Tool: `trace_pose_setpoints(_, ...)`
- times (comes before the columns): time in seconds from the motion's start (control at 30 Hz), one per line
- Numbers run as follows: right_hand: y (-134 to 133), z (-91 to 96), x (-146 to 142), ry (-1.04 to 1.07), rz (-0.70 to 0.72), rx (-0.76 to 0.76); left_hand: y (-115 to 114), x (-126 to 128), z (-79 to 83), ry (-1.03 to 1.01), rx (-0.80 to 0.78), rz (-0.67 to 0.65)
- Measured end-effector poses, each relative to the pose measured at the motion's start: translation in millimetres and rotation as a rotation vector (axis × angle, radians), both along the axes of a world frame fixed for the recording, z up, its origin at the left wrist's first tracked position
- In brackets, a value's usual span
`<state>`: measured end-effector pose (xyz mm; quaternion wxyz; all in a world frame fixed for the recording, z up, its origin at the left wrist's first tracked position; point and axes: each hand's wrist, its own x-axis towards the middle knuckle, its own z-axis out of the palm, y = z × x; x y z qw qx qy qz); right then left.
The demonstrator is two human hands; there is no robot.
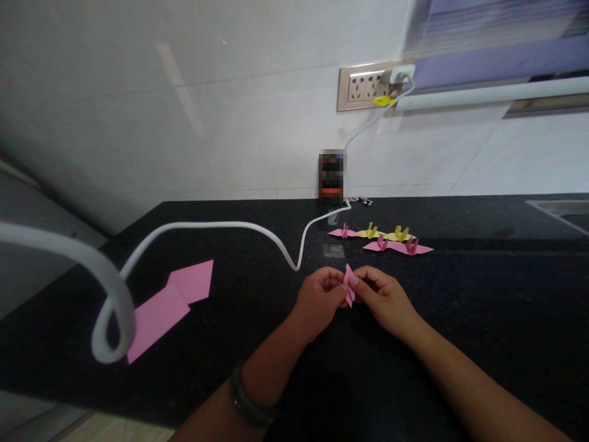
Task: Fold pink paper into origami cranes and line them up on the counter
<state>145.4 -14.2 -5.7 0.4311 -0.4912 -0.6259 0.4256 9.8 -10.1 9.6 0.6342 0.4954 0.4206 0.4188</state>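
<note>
Between my two hands is a small folded piece of pink paper (349,288), narrow and pointed at both ends, held just above the dark countertop. My left hand (322,299) pinches it from the left with thumb and fingers. From the right, my right hand (384,299) grips the same paper, its thumb pressed on the upper part. Beyond the hands stand several folded paper cranes: pink ones (411,247) in front and yellow ones (399,234) behind, with one more pink crane (344,232) at the left of the back row.
Flat pink paper sheets (159,319) lie on the black countertop (239,344) at left. A thick white cable (207,225) loops across the left side. A phone-like device (332,177) leans on the tiled wall below a socket panel (363,87). A metal-edged recess (559,212) is at far right.
</note>
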Motion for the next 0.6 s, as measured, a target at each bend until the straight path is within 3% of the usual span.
trace_pose_setpoints(0.27,0,-3.8,-1,-0.082,0.015,0.007,1,-1,-7.1,0.074,0.042,-0.017)
trace_pose_setpoints(0.6,-4,6.0,-3,-0.284,0.037,0.053,3,-3,-17.2,0.366,0.261,-0.023)
